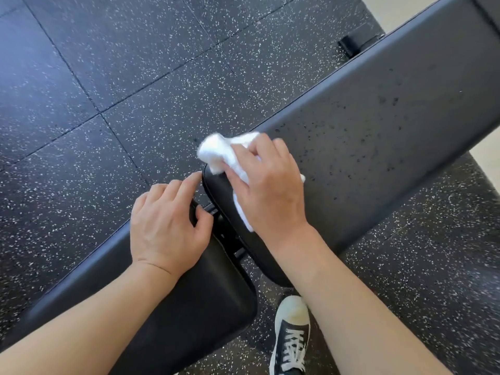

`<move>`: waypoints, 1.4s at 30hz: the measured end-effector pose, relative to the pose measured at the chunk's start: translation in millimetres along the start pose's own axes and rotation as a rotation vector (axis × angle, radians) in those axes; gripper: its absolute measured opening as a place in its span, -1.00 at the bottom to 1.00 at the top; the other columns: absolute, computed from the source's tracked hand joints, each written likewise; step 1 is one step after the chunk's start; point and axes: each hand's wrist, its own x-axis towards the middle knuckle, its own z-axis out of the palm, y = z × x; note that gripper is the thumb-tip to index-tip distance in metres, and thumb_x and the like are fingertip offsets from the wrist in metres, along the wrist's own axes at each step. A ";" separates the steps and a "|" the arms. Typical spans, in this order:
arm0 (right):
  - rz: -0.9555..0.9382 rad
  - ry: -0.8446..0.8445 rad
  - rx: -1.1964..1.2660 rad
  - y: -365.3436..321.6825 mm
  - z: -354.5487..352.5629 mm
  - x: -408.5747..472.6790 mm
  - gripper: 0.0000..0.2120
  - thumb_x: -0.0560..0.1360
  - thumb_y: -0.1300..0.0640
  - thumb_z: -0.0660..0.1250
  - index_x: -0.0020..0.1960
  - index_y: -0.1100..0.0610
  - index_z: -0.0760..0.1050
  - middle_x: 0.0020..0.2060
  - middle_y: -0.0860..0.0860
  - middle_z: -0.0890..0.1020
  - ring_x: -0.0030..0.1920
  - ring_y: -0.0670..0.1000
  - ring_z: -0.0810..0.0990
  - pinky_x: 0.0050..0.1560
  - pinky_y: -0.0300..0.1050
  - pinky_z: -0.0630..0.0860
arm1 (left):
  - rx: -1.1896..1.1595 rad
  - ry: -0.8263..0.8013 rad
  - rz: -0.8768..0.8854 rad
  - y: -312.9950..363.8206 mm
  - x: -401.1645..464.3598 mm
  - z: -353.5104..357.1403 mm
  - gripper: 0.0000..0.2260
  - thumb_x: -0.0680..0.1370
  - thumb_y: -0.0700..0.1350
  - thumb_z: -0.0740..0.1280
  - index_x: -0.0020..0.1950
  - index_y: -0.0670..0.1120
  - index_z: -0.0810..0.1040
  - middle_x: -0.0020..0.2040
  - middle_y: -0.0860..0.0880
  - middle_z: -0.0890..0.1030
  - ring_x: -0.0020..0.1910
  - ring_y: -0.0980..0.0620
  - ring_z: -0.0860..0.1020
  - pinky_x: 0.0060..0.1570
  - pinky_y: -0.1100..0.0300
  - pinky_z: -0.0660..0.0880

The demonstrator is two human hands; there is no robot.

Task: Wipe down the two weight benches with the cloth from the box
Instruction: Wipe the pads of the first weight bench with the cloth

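A black padded weight bench runs diagonally through the head view, its long back pad (pixel 378 117) at the upper right and its seat pad (pixel 189 307) at the lower left, with a gap and metal frame between them. My right hand (pixel 270 190) grips a crumpled white cloth (pixel 219 152) and presses it on the near end of the back pad. Droplets speckle that pad. My left hand (pixel 167 226) rests on the upper corner of the seat pad, fingers curled over its edge beside the gap. No second bench is visible.
Black rubber floor tiles (pixel 108 90) with white flecks surround the bench. My foot in a black-and-white sneaker (pixel 290 336) stands on the floor below the gap. A black bench foot (pixel 357 43) shows at the top right, next to a pale floor strip.
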 end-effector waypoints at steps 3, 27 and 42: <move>-0.058 -0.023 -0.023 32.2 -30.1 -52.8 -0.83 0.62 0.09 0.43 0.13 0.16 0.69 -0.11 0.08 0.59 -0.16 0.12 0.47 -0.17 0.03 0.48 | -0.004 0.003 -0.001 -0.8 -0.3 0.3 -0.52 0.52 0.00 0.20 0.44 -0.05 0.52 -0.03 -0.03 0.61 0.03 -0.19 0.53 0.11 -0.12 0.43; -0.008 0.002 -0.035 40.7 -51.6 -123.5 -0.75 0.64 0.06 0.41 0.27 0.13 0.66 -0.01 0.04 0.60 -0.11 0.11 0.47 -0.11 -0.03 0.48 | -0.115 -0.115 0.102 1.1 -3.9 -22.7 -0.37 0.53 0.14 0.24 0.62 0.11 0.35 0.47 0.04 0.45 0.36 -0.11 0.46 0.33 -0.12 0.41; 0.290 0.110 -0.012 12.7 -47.8 -116.3 -0.77 0.56 0.11 0.45 0.21 0.08 0.64 -0.06 0.03 0.54 -0.15 0.11 0.45 -0.23 0.04 0.49 | -0.211 -0.120 -0.017 66.2 16.6 1.0 -0.41 0.67 0.00 0.19 0.68 -0.05 0.11 0.64 -0.11 0.18 0.41 -0.32 0.40 0.24 -0.24 0.49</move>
